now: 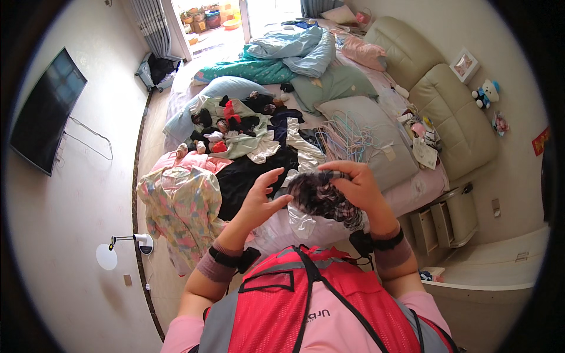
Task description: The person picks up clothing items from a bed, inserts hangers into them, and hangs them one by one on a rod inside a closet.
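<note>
A dark plaid garment (315,196) hangs bunched from my right hand (359,183), which grips its upper edge between thumb and fingers. My left hand (267,194) is raised just left of the garment, thumb and fingers apart and nothing held. Whether the left thumb tip touches the cloth is hard to tell. Below both hands lie a black garment (251,185) and a white garment (302,145) on the bed. A pastel patterned shirt (183,198) is spread at the bed's left corner, partly over pink cloth (198,161).
Several socks and small dark clothes (225,121) lie piled beyond my left hand. A bundle of wire hangers (346,137) rests on the grey pillow (388,150). Rumpled quilts (291,50) cover the far bed. A padded headboard (459,114) stands right; an open suitcase (156,73) is far left.
</note>
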The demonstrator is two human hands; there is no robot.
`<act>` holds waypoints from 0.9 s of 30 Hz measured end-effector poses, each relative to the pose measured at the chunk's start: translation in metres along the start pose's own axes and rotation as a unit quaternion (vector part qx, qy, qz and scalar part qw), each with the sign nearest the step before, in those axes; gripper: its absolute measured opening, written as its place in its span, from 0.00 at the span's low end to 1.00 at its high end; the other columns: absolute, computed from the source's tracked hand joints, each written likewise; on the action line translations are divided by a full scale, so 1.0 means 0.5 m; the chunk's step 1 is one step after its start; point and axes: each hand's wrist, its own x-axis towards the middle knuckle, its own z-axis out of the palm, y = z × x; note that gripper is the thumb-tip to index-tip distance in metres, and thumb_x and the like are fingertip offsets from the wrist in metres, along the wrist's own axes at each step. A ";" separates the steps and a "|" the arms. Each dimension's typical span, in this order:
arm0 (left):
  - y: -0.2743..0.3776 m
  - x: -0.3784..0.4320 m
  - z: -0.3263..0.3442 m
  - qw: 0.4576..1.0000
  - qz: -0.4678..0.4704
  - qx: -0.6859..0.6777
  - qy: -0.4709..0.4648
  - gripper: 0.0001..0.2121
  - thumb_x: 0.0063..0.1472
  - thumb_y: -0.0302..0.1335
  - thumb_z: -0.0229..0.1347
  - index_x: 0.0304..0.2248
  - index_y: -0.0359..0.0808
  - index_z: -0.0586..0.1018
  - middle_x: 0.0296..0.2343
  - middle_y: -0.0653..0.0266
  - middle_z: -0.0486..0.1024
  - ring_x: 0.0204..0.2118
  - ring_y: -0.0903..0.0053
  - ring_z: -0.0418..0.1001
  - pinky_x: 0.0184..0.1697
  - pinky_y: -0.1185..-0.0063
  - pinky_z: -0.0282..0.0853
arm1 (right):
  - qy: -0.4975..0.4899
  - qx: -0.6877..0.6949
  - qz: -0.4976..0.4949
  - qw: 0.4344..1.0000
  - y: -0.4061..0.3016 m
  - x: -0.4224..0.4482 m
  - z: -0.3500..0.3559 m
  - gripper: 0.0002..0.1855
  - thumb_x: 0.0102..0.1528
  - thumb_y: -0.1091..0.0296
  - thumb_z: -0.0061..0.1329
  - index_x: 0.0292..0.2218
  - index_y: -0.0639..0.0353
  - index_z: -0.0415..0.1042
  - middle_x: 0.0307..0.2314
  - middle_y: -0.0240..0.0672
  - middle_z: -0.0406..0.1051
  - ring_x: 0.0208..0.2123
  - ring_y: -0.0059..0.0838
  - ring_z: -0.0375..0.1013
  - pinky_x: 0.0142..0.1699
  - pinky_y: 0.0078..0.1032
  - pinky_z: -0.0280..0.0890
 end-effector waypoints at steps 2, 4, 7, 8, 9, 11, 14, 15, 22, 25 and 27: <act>0.019 0.019 0.018 0.998 0.054 0.038 -0.012 0.31 0.50 0.29 0.65 0.54 0.38 0.69 0.49 0.56 0.68 0.54 0.62 0.66 0.55 0.71 0.63 | -0.072 -0.023 0.002 0.997 -0.008 -0.009 0.000 0.20 0.46 0.85 0.44 0.41 0.66 0.76 0.34 0.34 0.76 0.37 0.19 0.72 0.43 0.18 0.67; 0.032 0.029 0.036 0.989 0.120 0.078 -0.039 0.28 0.48 0.27 0.64 0.51 0.36 0.71 0.49 0.52 0.69 0.53 0.58 0.66 0.56 0.70 0.62 | -0.079 -0.013 0.003 0.997 -0.012 -0.022 0.001 0.20 0.46 0.85 0.44 0.42 0.66 0.76 0.34 0.34 0.76 0.37 0.19 0.72 0.43 0.18 0.66; 0.018 0.023 0.056 0.989 0.109 0.062 -0.080 0.19 0.52 0.23 0.60 0.45 0.36 0.76 0.39 0.56 0.76 0.44 0.67 0.74 0.48 0.75 0.68 | -0.081 -0.017 -0.022 0.996 -0.023 -0.030 -0.008 0.20 0.46 0.86 0.45 0.42 0.66 0.76 0.34 0.34 0.76 0.37 0.18 0.72 0.43 0.17 0.66; 0.012 0.023 0.057 0.989 0.109 0.062 -0.084 0.19 0.52 0.23 0.60 0.45 0.36 0.76 0.39 0.56 0.76 0.44 0.67 0.74 0.48 0.75 0.68 | -0.065 -0.018 -0.010 0.998 -0.014 -0.035 -0.016 0.20 0.46 0.86 0.45 0.42 0.67 0.76 0.34 0.34 0.76 0.37 0.17 0.72 0.43 0.17 0.66; 0.000 0.022 0.054 0.996 0.025 0.007 -0.087 0.16 0.55 0.22 0.58 0.44 0.34 0.76 0.36 0.63 0.76 0.40 0.75 0.73 0.44 0.79 0.68 | -0.047 -0.018 0.001 0.999 -0.006 -0.040 -0.022 0.20 0.46 0.87 0.45 0.42 0.67 0.76 0.34 0.34 0.76 0.37 0.17 0.72 0.43 0.17 0.66; -0.022 0.025 0.038 0.995 -0.018 -0.074 -0.071 0.09 0.59 0.19 0.51 0.39 0.32 0.77 0.28 0.76 0.74 0.33 0.89 0.67 0.37 0.85 0.66 | -0.033 -0.009 -0.005 0.999 0.009 -0.042 -0.026 0.18 0.49 0.83 0.47 0.43 0.65 0.76 0.33 0.36 0.77 0.37 0.18 0.72 0.43 0.18 0.66; 0.073 0.036 0.006 0.993 -0.028 -0.111 0.004 0.09 0.59 0.17 0.46 0.37 0.33 0.76 0.28 0.75 0.73 0.31 0.91 0.66 0.35 0.88 0.63 | 0.032 -0.037 -0.006 0.999 0.035 -0.053 -0.036 0.16 0.49 0.82 0.50 0.42 0.65 0.76 0.33 0.35 0.77 0.37 0.19 0.72 0.42 0.20 0.66; 0.105 0.037 -0.002 0.993 0.000 -0.114 0.008 0.09 0.59 0.17 0.47 0.37 0.33 0.76 0.29 0.76 0.72 0.31 0.91 0.66 0.35 0.89 0.62 | 0.033 -0.036 -0.007 0.999 0.035 -0.055 -0.036 0.16 0.49 0.82 0.50 0.42 0.65 0.76 0.33 0.35 0.77 0.37 0.19 0.72 0.42 0.20 0.66; 0.202 0.010 -0.005 0.985 0.106 -0.046 0.127 0.11 0.53 0.15 0.46 0.37 0.30 0.73 0.26 0.71 0.71 0.30 0.87 0.65 0.35 0.86 0.63 | 0.060 -0.251 -0.069 0.964 0.072 -0.059 -0.017 0.23 0.47 0.85 0.47 0.46 0.60 0.73 0.32 0.36 0.73 0.33 0.28 0.72 0.37 0.23 0.65; 0.210 -0.007 -0.014 0.969 0.173 0.021 0.175 0.15 0.51 0.14 0.43 0.40 0.31 0.72 0.30 0.67 0.70 0.31 0.83 0.68 0.36 0.86 0.63 | 0.069 -0.329 -0.122 0.934 0.075 -0.063 -0.005 0.29 0.43 0.86 0.44 0.49 0.58 0.71 0.34 0.43 0.73 0.37 0.40 0.75 0.41 0.29 0.68; 0.227 -0.025 -0.012 0.955 0.187 -0.036 0.228 0.17 0.51 0.13 0.43 0.41 0.30 0.72 0.32 0.66 0.70 0.31 0.82 0.68 0.37 0.86 0.63 | 0.133 -0.185 -0.112 0.967 0.050 -0.066 -0.003 0.29 0.43 0.86 0.44 0.49 0.59 0.70 0.36 0.44 0.73 0.39 0.41 0.75 0.44 0.30 0.68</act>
